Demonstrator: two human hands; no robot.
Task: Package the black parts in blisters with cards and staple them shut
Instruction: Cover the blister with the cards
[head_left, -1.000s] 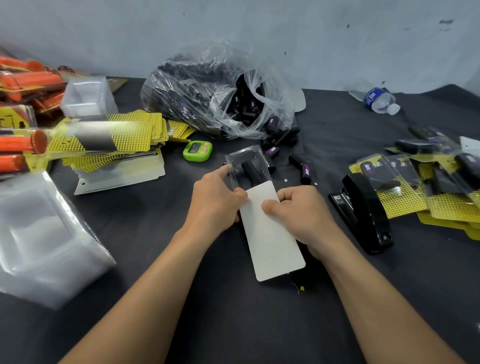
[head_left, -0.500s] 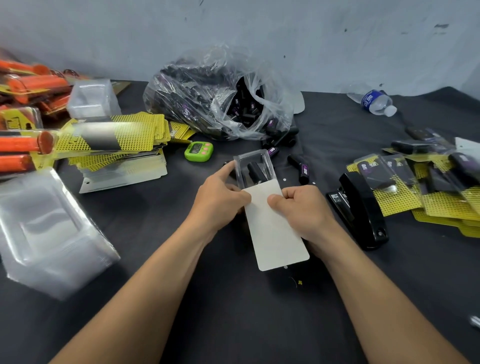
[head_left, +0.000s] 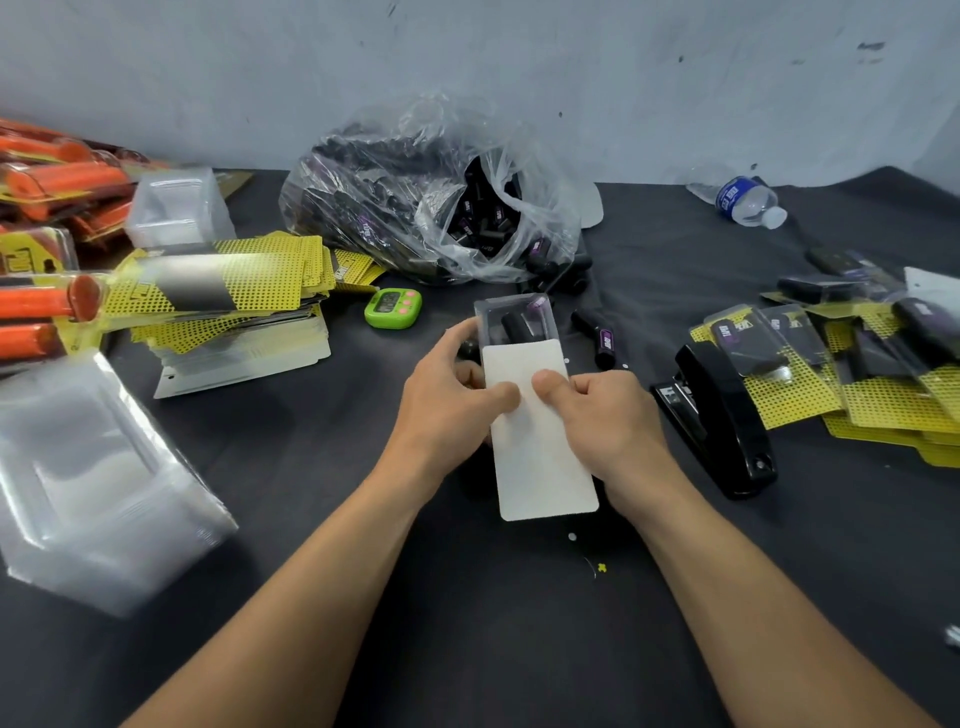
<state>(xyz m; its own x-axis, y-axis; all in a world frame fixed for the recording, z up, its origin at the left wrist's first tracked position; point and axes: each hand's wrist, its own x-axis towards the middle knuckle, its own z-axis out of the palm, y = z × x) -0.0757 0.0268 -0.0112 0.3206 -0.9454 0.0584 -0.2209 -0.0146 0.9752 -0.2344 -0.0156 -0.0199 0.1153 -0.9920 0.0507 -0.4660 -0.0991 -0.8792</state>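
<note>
Presently, the left grip (head_left: 447, 395) and right grip (head_left: 608, 415) both pinch the white card (head_left: 543, 467), thumbs pressed side by side on its upper face. The card's far end overlaps the near end of the clear blister (head_left: 540, 306), which holds one black part (head_left: 514, 327). The left grip's fingers also curl along the blister's left edge. The stapler (head_left: 722, 421) lies on the tabletop (head_left: 467, 623) just right of the right grip, untouched. Finished packs (head_left: 831, 374) lie beyond it. A loose part (head_left: 602, 338) lies between blister and stapler. The bag of parts (head_left: 431, 208) stands behind, and the yellow cards (head_left: 234, 280) are stacked at left.
</note>
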